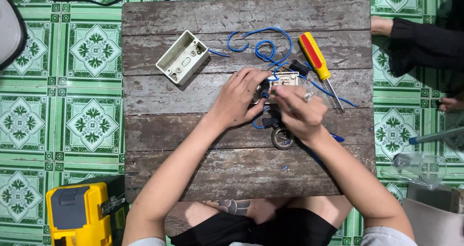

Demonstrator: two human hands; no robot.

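A weathered wooden table (193, 178) fills the middle of the frame, standing on a green patterned tile floor (63, 106). Bare planks lie open along the table's lower and left parts. At centre, the left hand (239, 98) and right hand (299, 110) close together on a white switch plate (284, 78), fingers curled around it, with blue wire (263, 48) looping above. An empty white box (182, 57) sits upper left, a yellow-and-red screwdriver (316, 60) upper right, a tape roll (282, 138) just below the right hand. A yellow case (77, 217) rests lower left.
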